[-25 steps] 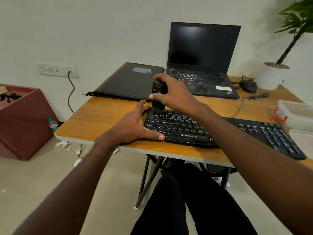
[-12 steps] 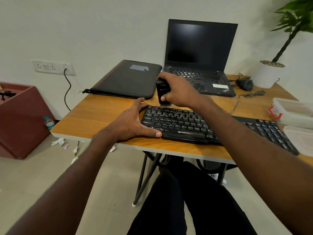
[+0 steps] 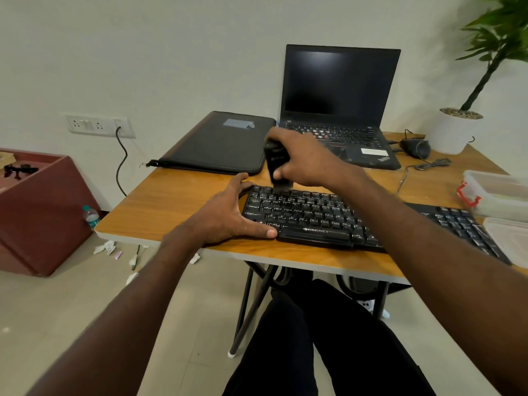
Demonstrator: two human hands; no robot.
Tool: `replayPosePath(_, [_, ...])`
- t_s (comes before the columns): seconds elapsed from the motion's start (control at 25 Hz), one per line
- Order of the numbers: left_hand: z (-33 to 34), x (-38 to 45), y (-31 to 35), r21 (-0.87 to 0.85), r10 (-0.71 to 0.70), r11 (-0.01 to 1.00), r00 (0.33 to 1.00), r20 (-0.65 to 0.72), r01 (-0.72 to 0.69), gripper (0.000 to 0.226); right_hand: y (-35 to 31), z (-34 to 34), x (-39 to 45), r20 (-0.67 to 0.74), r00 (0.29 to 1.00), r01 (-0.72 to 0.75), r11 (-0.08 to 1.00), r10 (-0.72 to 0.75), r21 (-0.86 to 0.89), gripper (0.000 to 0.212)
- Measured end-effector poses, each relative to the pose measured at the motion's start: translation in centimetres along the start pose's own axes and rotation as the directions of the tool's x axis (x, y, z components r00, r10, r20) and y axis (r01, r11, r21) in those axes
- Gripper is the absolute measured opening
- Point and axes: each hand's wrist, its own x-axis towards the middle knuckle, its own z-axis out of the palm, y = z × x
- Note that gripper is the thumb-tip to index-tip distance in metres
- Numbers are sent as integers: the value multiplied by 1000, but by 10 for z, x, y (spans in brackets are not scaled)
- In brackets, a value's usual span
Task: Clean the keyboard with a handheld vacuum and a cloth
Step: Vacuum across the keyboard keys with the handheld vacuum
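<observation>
A black keyboard (image 3: 314, 215) lies along the front of the wooden table (image 3: 177, 204). My right hand (image 3: 308, 161) grips a small black handheld vacuum (image 3: 275, 164), held upright with its nozzle down on the keyboard's top-left key rows. My left hand (image 3: 228, 212) holds the keyboard's left end, thumb along the front edge and fingers curled round the back corner. No cloth is in view.
Behind the keyboard lie a black laptop sleeve (image 3: 220, 144) and an open laptop (image 3: 340, 110). A mouse (image 3: 415, 148), a potted plant (image 3: 457, 130) and plastic containers (image 3: 497, 192) sit to the right. A red box (image 3: 37, 210) and a bottle (image 3: 91, 217) are on the floor at left.
The vacuum in my right hand shifted slightly over the keyboard's top-left keys. My left hand stayed on the keyboard's left end. The view shifted a little.
</observation>
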Motion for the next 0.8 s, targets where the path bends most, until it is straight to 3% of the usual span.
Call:
replayPosePath(0.08, [0, 0, 1, 11, -1, 1000, 1000, 1, 1, 160, 1, 1, 0, 43, 998, -34, 998, 36, -52, 63])
replayPosePath(0.16, [0, -1, 1, 14, -9, 1000, 1000, -2, 9, 160, 4, 4, -2, -4, 999, -44, 994, 44, -96, 61])
replayPosePath(0.28, [0, -2, 1, 6, -7, 1000, 1000, 1, 7, 159, 0, 5, -6, 41, 999, -7, 997, 4, 75, 65])
replayPosePath(0.36, [0, -2, 0, 9, -2, 1000, 1000, -7, 2, 159, -5, 3, -1, 46, 999, -13, 999, 15, -41, 64])
replayPosePath(0.6, [0, 0, 0, 19, -4, 1000, 1000, -2, 4, 161, -15, 3, 7, 80, 994, -60, 989, 72, -133, 53])
replayPosePath(0.72, [0, -2, 0, 23, 0, 1000, 1000, -2, 1, 159, -19, 2, 8, 117, 989, -87, 995, 91, -39, 54])
replayPosePath(0.8, [0, -2, 2, 23, 7, 1000, 1000, -7, -6, 155, -18, 7, 7, 63, 995, -87, 985, 79, 146, 59])
